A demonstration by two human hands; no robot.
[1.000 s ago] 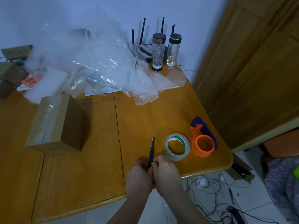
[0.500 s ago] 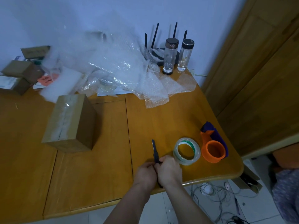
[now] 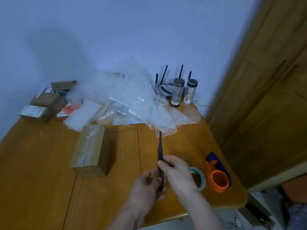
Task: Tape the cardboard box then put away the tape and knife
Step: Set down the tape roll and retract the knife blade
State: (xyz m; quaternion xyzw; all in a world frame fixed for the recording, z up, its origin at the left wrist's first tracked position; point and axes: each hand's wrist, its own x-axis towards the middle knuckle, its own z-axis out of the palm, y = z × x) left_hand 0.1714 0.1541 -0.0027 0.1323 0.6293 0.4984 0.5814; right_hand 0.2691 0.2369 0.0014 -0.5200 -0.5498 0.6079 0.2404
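- Already the box (image 3: 92,150) looks taped along its top seam — it stands left of my hands.
- Both my left hand (image 3: 146,185) and right hand (image 3: 176,173) grip the knife (image 3: 160,153) — it and the tape (image 3: 199,177) still need putting away.

Table (image 3: 41,163): wood, orange-toned, smooth, with a soft sheen. Cardboard box (image 3: 93,150): matt brown board, its top seam covered by glossy clear tape. Bubble wrap (image 3: 126,100): clear plastic, crinkled, shiny. Knife (image 3: 160,151): dark, matt body, apparently plastic. Tape roll (image 3: 200,175): clear glossy film. Tape dispenser (image 3: 217,178): orange plastic, smooth. Two bottles (image 3: 177,92): clear glass or plastic; which cannot be told.
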